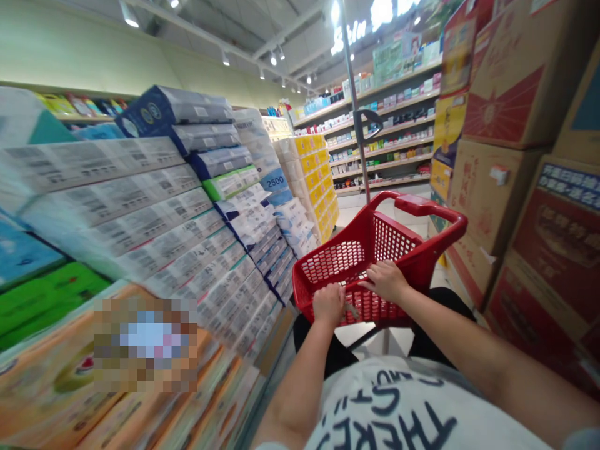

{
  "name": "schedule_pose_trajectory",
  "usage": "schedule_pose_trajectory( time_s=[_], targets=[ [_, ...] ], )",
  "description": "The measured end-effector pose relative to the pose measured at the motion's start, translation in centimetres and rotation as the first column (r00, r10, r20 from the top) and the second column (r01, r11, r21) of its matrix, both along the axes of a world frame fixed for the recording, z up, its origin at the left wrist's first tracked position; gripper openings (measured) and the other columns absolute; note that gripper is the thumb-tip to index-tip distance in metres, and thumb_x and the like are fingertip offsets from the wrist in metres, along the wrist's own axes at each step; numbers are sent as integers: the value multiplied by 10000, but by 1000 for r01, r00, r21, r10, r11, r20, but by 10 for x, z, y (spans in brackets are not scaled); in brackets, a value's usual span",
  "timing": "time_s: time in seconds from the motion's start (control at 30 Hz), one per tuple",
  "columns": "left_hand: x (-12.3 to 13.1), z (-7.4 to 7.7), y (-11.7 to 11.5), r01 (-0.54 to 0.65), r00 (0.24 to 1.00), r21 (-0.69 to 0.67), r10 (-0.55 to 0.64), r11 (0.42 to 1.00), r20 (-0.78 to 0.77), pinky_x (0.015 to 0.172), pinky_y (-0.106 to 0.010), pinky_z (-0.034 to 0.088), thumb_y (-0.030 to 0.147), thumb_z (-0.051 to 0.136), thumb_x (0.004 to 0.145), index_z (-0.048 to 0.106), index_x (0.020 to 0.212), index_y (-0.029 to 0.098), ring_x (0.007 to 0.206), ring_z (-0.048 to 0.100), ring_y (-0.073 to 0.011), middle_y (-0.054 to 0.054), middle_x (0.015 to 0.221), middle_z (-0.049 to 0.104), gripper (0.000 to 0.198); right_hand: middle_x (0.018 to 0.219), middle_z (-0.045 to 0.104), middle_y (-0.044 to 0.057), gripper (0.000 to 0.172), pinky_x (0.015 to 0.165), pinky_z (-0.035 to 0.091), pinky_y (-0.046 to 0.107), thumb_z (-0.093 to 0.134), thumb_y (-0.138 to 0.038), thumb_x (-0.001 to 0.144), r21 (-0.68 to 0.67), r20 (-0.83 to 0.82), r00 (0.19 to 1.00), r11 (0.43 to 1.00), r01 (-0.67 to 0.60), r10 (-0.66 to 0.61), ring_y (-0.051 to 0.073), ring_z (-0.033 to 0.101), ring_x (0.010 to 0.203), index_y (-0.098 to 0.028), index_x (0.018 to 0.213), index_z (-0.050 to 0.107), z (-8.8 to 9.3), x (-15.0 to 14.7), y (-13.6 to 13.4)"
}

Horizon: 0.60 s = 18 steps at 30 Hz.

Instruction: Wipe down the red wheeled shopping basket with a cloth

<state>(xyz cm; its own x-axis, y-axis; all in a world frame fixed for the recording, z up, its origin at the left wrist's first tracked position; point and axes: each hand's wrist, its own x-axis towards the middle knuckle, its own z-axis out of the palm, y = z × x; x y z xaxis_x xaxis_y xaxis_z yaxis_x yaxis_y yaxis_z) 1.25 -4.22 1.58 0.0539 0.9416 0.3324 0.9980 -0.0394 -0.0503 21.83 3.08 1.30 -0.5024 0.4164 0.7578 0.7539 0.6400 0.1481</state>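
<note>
A red plastic shopping cart (392,233) with mesh walls stands right in front of my body. Its basket looks bare inside where I can see it. My left hand (329,305) is closed over the near rim, knuckles up. Just to its right, my right hand (387,281) grips the same rim, its thumb stretched toward the left hand. The cart's red handle (429,206) arches up on the far side, away from me. A thin metal pole (355,94) with a dark loop rises behind the basket.
Stacks of packaged tissue (187,231) line the left side, with orange packs (60,381) nearest me. Yellow and white packs (312,181) stand farther along. Tall cardboard boxes (492,187) wall the right. Stocked shelves (394,119) close off the back of the aisle.
</note>
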Motion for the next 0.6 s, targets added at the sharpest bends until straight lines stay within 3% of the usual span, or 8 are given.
schedule_pose_trajectory(
  time_s=[0.17,0.3,0.47,0.6],
  targets=[
    [-28,1,-7,-160,986,-41,162,986,45,787,-315,406,296,252,983,607,909,193,871,638,-197,-69,904,671,377,657,615,37,407,716,254,330,533,-492,897,0,-7,1000,1000,1,-1,164,497,675,-169,656,596,1,-3,-1],
    [-19,12,7,-263,958,-127,274,956,80,773,-331,441,309,174,994,622,973,187,884,659,-215,-85,932,694,465,651,613,36,410,713,255,330,527,-490,901,7,-10,1000,1000,8,-8,165,498,668,-168,658,597,2,-5,-1],
    [12,21,23,-69,993,-219,87,973,75,775,-331,463,355,170,997,596,1046,222,892,665,-206,-63,976,697,449,659,620,43,397,721,256,331,538,-482,896,2,-5,1000,1000,7,-7,168,504,678,-168,662,603,1,-3,0],
    [23,17,19,-50,999,-166,50,985,-4,772,-367,469,374,140,994,603,979,203,869,665,-226,-81,909,695,494,668,622,46,398,721,257,331,534,-486,897,-10,6,1000,1000,7,-7,171,507,688,-167,671,611,1,-1,-1]
  ],
)
